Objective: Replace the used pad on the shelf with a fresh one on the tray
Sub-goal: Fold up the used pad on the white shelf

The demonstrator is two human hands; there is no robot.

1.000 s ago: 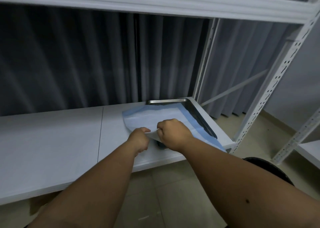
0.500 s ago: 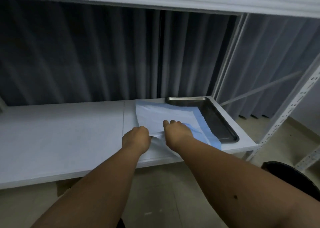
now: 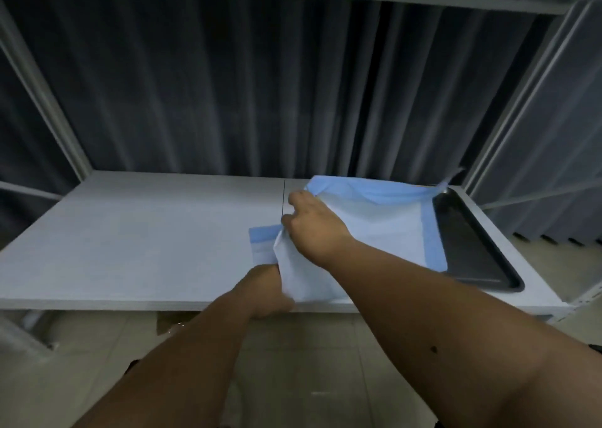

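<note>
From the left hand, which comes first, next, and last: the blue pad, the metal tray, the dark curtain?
Seen from the head camera, starting at the left hand:
1. Blue pad: gripped by that hand at its near edge.
2. Metal tray: to the right, on the shelf.
3. Dark curtain: behind the shelf.
</note>
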